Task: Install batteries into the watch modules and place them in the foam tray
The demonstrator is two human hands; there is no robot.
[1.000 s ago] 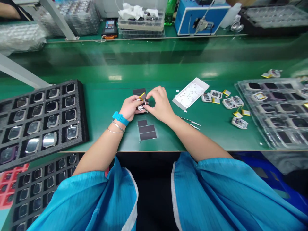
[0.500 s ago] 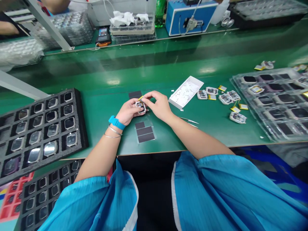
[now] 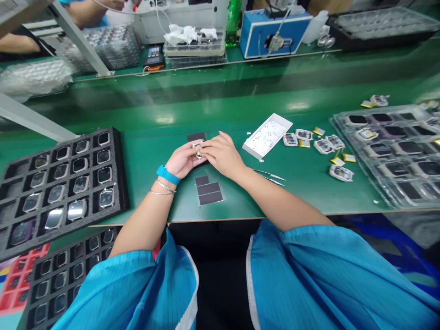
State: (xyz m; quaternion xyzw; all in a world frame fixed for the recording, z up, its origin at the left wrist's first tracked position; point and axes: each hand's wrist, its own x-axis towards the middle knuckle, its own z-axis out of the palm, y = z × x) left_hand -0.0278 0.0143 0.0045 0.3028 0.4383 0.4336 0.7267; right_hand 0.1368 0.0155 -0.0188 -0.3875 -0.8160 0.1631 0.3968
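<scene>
My left hand (image 3: 184, 159) and my right hand (image 3: 222, 156) meet over the green bench mat, both holding a small watch module with a yellow tab (image 3: 198, 150). My fingers hide most of it. A dark adhesive sheet (image 3: 196, 137) lies just beyond my fingertips. Nearer me, a clear backing holds several dark strips (image 3: 208, 190). Steel tweezers (image 3: 270, 176) lie to the right of my right wrist. A white card tray (image 3: 267, 136) sits farther right, beside several loose watch modules (image 3: 307, 142) and small yellow batteries (image 3: 318, 131).
A black foam tray of watch bodies (image 3: 62, 188) lies at left, with another (image 3: 72, 270) below the bench edge. A clear plastic tray (image 3: 388, 153) lies at right. Along the back shelf stand a blue machine (image 3: 275, 41) and a green bottle (image 3: 233, 23). A co-worker's arms (image 3: 91, 7) show top left.
My hands have closed in around the module, so less of it shows. My right hand's fingers now lie flatter over it. The whole view has shifted slightly.
</scene>
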